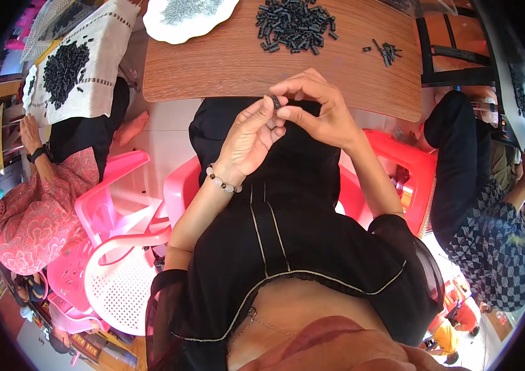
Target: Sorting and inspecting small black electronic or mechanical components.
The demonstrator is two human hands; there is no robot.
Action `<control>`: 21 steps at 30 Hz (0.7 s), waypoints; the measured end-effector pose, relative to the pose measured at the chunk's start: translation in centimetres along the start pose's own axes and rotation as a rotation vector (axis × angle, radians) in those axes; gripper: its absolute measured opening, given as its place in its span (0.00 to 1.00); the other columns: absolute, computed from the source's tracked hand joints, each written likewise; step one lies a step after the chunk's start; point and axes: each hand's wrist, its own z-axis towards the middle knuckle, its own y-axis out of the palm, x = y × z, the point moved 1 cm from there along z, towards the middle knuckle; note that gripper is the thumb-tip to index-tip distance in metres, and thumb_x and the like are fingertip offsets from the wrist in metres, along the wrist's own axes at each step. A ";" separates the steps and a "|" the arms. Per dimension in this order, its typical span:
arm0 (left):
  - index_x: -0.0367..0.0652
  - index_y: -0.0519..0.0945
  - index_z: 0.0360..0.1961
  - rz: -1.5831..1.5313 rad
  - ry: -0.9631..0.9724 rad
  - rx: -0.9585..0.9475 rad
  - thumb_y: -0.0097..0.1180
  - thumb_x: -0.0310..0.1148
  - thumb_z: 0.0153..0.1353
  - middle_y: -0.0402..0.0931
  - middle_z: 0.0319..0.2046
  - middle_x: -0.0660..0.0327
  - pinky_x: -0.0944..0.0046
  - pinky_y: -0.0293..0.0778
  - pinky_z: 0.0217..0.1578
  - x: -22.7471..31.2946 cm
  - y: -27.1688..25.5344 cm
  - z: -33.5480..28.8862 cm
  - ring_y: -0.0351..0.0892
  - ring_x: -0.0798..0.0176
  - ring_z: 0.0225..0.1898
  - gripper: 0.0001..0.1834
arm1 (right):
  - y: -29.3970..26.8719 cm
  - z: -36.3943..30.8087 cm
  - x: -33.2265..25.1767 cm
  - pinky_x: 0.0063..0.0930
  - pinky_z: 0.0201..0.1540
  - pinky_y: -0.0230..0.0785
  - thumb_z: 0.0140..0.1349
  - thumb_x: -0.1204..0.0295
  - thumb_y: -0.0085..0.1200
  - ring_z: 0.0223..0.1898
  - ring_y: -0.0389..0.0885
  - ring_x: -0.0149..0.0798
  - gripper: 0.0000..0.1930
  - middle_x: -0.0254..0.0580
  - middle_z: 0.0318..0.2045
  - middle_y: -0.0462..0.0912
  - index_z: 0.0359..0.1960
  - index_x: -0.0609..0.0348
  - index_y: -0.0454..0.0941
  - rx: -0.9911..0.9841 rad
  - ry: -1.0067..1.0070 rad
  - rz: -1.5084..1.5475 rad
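My left hand (251, 136) and my right hand (315, 111) meet over my lap, just below the near edge of the wooden table (225, 62). Together their fingertips pinch one small black tube-shaped part (275, 102). A bead bracelet (222, 180) circles my left wrist. On the table beyond the hands lies a pile of the same black parts (295, 25), with a few loose ones (386, 51) to its right.
A white scalloped plate (191, 15) with grey bits sits at the table's far left. To my left a person in pink sits at another table with a black pile (64, 65). Pink and white plastic chairs (120, 247) stand around. A person in a checked top (491, 247) sits to my right.
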 end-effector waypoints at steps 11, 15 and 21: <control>0.42 0.76 0.46 -0.109 -0.041 0.089 0.54 0.42 0.66 0.75 0.34 0.66 0.72 0.73 0.35 0.4 -0.6 0.2 0.72 0.71 0.32 0.16 | -6.8 1.5 3.4 0.22 0.34 0.67 0.59 0.73 0.61 0.29 0.73 0.30 0.07 0.36 0.27 0.79 0.38 0.60 0.82 0.263 0.125 -0.457; 0.42 0.76 0.47 -0.121 -0.049 0.085 0.54 0.42 0.66 0.75 0.34 0.66 0.72 0.73 0.35 0.4 -0.6 0.1 0.72 0.71 0.32 0.16 | -8.0 2.3 5.0 0.33 0.37 0.70 0.55 0.73 0.61 0.31 0.76 0.42 0.06 0.41 0.26 0.82 0.34 0.57 0.82 0.312 0.080 -0.637; 0.40 0.75 0.51 -0.091 -0.030 0.119 0.55 0.41 0.65 0.77 0.35 0.66 0.72 0.74 0.35 0.6 -0.5 -0.2 0.73 0.72 0.32 0.18 | -8.0 3.4 5.5 0.35 0.38 0.70 0.55 0.72 0.61 0.33 0.77 0.44 0.06 0.41 0.26 0.82 0.33 0.56 0.82 0.300 0.059 -0.636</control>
